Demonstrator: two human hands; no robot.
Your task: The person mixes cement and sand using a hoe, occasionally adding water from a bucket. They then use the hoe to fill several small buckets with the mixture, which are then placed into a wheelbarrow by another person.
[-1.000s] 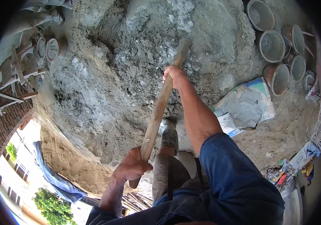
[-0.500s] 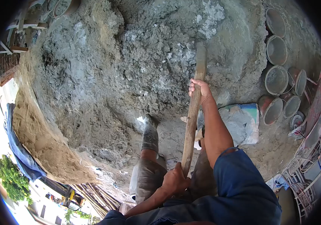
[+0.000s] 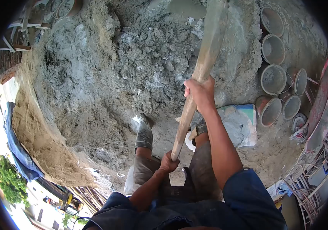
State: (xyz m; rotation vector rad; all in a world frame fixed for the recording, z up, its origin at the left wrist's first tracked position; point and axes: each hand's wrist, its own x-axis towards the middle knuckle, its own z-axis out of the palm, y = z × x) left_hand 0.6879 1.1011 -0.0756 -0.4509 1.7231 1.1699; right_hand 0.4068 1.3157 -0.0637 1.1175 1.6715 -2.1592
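In the head camera's view, a worker wearing a dark blue shirt [image 3: 248, 191] and dusty trousers [image 3: 204, 166] is standing at the edge of a wide spread of wet grey mortar [image 3: 148, 63], both hands grasping a long wooden handle [image 3: 184, 128]. The right hand [image 3: 201, 92] is clasping it partway up, its grip wrapping firmly around the wood, while the left hand [image 3: 168, 163] is holding the lower end, its grip clenched near the worker's knees. The handle is slanting over the mortar from the left hand toward the top of the frame, its upper end running past the edge. A grey boot [image 3: 144, 134] is resting beside the lumpy mix. Just right of the right forearm, a printed bag [image 3: 251, 124] is lying on the ground, grey powder [image 3: 234, 124] covering part of it. Beyond the bag, a cluster of buckets [image 3: 273, 49] is lining the right side of the mortar. On the left, a bank of brown sand [image 3: 47, 145] is sloping beside a blue tarp [image 3: 20, 153], a leafy tree [image 3: 12, 178] showing beyond.
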